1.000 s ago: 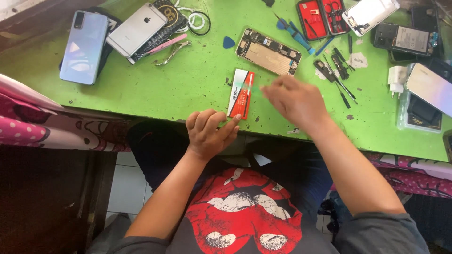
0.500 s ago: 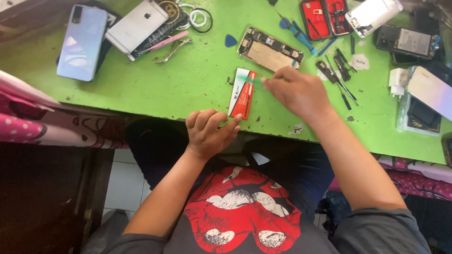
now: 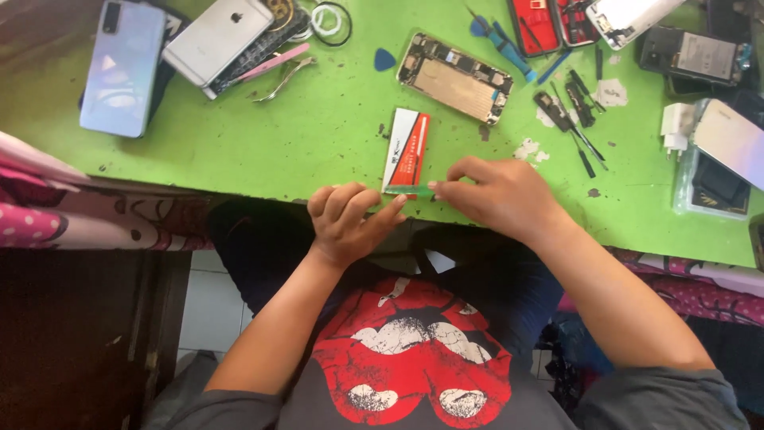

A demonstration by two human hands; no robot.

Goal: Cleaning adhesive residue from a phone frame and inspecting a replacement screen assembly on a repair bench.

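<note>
Flatly, both hands pinching thin green strip, beside red-white packet

A bright green table is seen across the upper part of the view, its surface worn and marked with pale scuffs and dark spots. Its near edge is run at a slight slant from left to right. At the left, a pink spotted cloth is draped beside the table, and more pink patterned cloth is seen under the edge at the right. Below, a pale tiled floor is shown next to a dark wooden panel. The scene is lit evenly, with soft shadows.
</note>
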